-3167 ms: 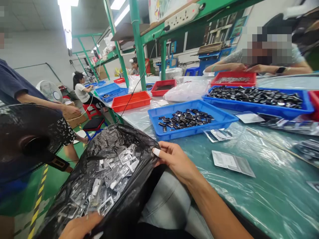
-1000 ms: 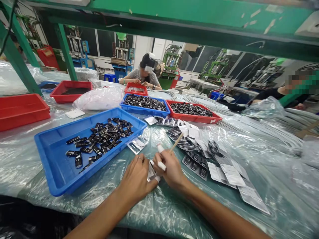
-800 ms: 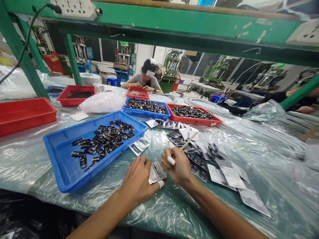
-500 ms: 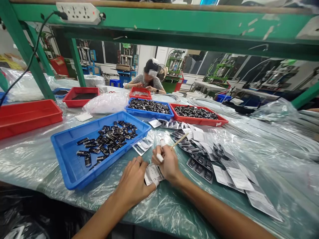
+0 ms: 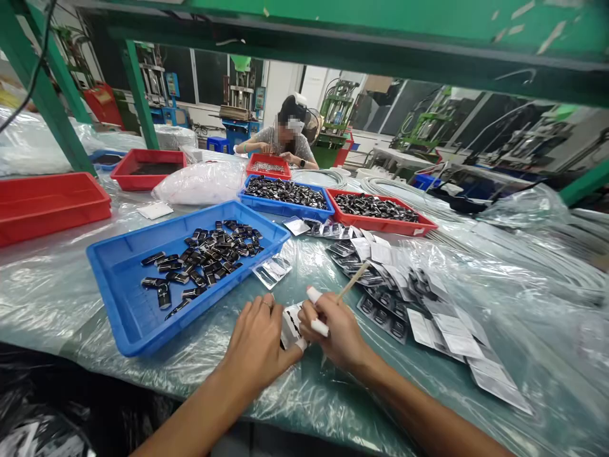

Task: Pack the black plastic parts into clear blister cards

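Note:
My left hand [image 5: 259, 343] and my right hand [image 5: 333, 330] meet over a small clear packet [image 5: 290, 324] on the plastic-covered table; the left pins and pinches it. My right hand also grips a thin wooden stick [image 5: 352, 281] that points up and to the right. Fingertips on both hands wear white tape. Just left of my hands stands a blue tray [image 5: 118, 304] with several small black parts [image 5: 209, 254]. To the right lie overlapping rows of filled and flat packets [image 5: 419, 304].
Beyond are another blue tray [image 5: 285, 207] and a red tray [image 5: 380, 222], both full of black parts, and red trays [image 5: 47, 203] at left. A person [image 5: 285, 136] works across the table. A green shelf beam [image 5: 333, 32] runs overhead. A black bag [image 5: 42, 419] sits at lower left.
Earlier both hands held open the black bag beside the table; since then they came to the table. Over the last second the hands stayed on the packet, the stick shifting slightly.

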`<state>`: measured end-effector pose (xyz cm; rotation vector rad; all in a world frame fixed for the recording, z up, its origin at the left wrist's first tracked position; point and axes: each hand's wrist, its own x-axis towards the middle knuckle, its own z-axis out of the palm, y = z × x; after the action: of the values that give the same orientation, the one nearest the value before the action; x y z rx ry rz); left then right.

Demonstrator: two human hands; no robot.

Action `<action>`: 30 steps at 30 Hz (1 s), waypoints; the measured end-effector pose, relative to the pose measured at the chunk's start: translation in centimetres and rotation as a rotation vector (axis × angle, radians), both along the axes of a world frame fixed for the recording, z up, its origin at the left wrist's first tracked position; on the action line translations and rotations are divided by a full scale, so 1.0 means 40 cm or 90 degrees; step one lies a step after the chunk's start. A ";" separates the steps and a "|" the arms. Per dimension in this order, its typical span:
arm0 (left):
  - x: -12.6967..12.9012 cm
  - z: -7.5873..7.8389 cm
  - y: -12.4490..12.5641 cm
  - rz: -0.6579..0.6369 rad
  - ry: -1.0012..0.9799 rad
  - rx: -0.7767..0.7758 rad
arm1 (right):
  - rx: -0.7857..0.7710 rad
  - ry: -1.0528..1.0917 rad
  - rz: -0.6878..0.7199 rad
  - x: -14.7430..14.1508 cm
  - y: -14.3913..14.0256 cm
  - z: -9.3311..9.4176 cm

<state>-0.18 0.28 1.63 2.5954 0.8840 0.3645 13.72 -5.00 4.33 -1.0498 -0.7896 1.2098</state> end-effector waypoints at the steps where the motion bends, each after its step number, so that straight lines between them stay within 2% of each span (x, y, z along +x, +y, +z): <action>1: -0.001 0.001 -0.001 0.001 -0.001 -0.001 | 0.009 0.032 0.013 0.003 0.000 0.011; 4: -0.010 0.007 -0.001 0.010 -0.022 -0.009 | 0.077 0.075 -0.005 -0.003 0.027 0.036; 7: -0.024 0.010 0.005 0.028 -0.037 -0.033 | 0.127 0.075 -0.031 -0.029 0.067 0.040; 14: -0.033 -0.007 0.020 0.020 -0.032 -0.052 | 0.143 0.057 -0.054 -0.068 0.128 -0.019; 18: -0.029 -0.004 0.024 0.049 -0.029 -0.060 | 0.096 0.045 -0.018 -0.076 0.113 -0.029; 21: -0.026 -0.002 0.021 0.056 -0.039 -0.060 | 0.019 0.022 0.066 -0.071 0.072 -0.010; 23: -0.028 -0.005 0.020 0.033 -0.053 -0.061 | -0.010 -0.012 0.083 -0.047 0.051 0.010; 26: -0.037 -0.006 0.025 0.020 -0.087 -0.096 | -0.047 -0.148 -0.007 0.037 0.043 0.047; 27: -0.040 -0.003 0.028 0.019 -0.104 -0.126 | -0.059 -0.182 -0.025 0.075 0.044 0.059; 30: -0.031 0.018 0.041 0.022 -0.200 -0.250 | -0.071 -0.407 -0.110 0.185 0.047 0.087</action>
<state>-1.43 1.91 2.35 2.0961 0.7964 0.5323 21.14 -3.12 7.80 -1.5966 -1.0959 0.7735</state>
